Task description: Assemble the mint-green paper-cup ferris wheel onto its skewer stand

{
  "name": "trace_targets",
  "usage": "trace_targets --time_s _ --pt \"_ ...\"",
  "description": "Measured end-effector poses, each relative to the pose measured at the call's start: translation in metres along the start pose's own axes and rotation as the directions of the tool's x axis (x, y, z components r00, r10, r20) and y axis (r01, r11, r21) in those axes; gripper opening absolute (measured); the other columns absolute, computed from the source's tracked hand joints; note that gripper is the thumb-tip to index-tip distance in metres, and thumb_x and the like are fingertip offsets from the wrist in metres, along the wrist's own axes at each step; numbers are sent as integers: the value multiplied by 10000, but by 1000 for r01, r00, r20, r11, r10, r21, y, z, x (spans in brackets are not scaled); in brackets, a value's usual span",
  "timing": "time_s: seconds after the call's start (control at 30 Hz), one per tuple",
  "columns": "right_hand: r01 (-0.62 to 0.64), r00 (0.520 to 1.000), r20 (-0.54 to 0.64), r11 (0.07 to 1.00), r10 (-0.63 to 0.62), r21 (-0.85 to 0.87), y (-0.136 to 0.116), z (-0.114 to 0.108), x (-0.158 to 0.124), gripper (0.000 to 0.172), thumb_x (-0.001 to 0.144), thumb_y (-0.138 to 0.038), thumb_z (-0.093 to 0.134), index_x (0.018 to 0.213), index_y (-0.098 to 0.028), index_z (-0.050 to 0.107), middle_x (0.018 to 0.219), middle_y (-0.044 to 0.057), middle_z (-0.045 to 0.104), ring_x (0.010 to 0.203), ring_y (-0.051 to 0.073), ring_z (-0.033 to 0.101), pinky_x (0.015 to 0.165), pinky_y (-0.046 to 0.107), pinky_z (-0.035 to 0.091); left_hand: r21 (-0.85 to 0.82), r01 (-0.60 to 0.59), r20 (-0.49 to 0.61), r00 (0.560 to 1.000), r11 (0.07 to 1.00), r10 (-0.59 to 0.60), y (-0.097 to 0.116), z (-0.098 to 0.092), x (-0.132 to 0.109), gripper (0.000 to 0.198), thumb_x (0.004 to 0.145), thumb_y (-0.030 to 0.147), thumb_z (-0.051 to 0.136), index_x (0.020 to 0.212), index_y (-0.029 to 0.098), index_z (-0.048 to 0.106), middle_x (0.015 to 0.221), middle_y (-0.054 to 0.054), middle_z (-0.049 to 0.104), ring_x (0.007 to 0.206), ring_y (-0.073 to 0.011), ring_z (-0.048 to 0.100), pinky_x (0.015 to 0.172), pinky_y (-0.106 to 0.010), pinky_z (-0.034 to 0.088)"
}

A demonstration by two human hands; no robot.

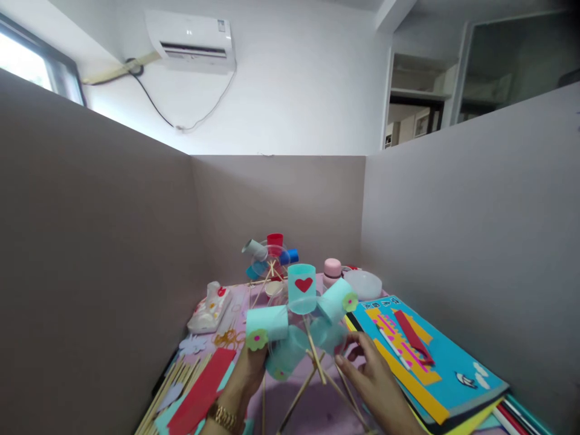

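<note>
Now I have my left hand [247,370] cupped against the paper-cup wheel [301,323] at the desk's middle, fingers hidden behind it; my right hand [369,371] touches its lower cups, fingers slightly apart.

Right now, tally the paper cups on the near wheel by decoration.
Heart cup: 1
Flower cups: 3
Plain cup, at the right hand: 1
Total: 5
The left hand is on the wheel's left side.
</note>
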State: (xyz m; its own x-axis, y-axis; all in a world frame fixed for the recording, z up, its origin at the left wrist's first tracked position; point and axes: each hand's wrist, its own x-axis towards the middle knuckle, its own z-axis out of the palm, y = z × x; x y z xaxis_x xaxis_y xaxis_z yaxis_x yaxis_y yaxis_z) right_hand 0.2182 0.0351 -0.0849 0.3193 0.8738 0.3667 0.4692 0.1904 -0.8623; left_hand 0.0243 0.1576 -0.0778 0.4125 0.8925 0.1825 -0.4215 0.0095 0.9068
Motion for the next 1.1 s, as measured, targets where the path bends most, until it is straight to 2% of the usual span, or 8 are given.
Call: trace_targets --time_s 0.13,0.27,0.4,0.5,0.67,0.87,1.0,1.1 --pt "-44 999 18 999 45 -15 11 -5 -1 316 803 -446 535 1001 -200 518 1014 72 563 805 210 560 699 340 463 36 -37 43 998 999 35 3 3 -3 549 567 611 719 884 163 692 741 -53 713 752 -224 636 636 -299 482" --pt "-62 997 -54 998 62 3 17 -5 -5 332 767 -425 571 1009 -201 537 1009 74 572 763 201 577 648 321 473 61 -57 50 997 997 54 9 5 -7 540 597 638 676 865 170 700 672 -41 690 690 -215 620 592 -275 468" --pt "-52 983 -175 998 60 47 6 -3 -13 325 789 -459 532 997 -209 529 899 49 573 702 189 567 560 286 447 71 -64 43 997 995 61 13 4 -11 508 620 593 690 894 165 696 755 -64 710 765 -236 629 643 -286 478" --pt "-26 983 -181 999 34 48 -7 -5 -18 323 807 -482 506 990 -217 517 890 41 564 739 193 562 573 278 442 72 -70 15 997 995 69 17 3 -13 443 629 464 742 955 169 685 870 -77 723 886 -256 624 742 -302 477" --pt "-7 996 -94 1000 8 11 -23 -13 -19 322 830 -474 501 1019 -214 510 956 61 569 792 191 572 617 275 464 71 -85 -92 992 994 91 27 -2 -21 510 615 262 749 1105 206 622 1052 -58 700 1063 -255 577 883 -304 435" --pt "34 986 -166 999 -35 -9 -38 -19 -15 297 841 -467 484 1009 -223 503 991 61 564 817 198 556 630 289 450 113 -124 -229 962 986 147 38 -10 -45 497 697 242 669 1178 284 549 1353 -17 521 1299 -203 381 1030 -290 315" --pt "24 992 -127 999 -26 -25 -44 -29 -14 313 841 -487 476 1007 -222 497 1044 67 545 824 196 557 662 303 459 141 -180 -299 930 973 215 48 -5 -63 478 717 274 633 1183 270 525 1366 -39 497 1302 -218 381 1106 -394 225" --pt "10 991 -131 999 -15 -41 -44 -35 -15 328 842 -493 465 1020 -218 488 1056 74 538 815 199 547 655 319 457 156 -164 -414 884 974 216 45 2 -80 458 709 295 633 1152 250 529 1320 -52 523 1279 -234 413 1115 -433 215"
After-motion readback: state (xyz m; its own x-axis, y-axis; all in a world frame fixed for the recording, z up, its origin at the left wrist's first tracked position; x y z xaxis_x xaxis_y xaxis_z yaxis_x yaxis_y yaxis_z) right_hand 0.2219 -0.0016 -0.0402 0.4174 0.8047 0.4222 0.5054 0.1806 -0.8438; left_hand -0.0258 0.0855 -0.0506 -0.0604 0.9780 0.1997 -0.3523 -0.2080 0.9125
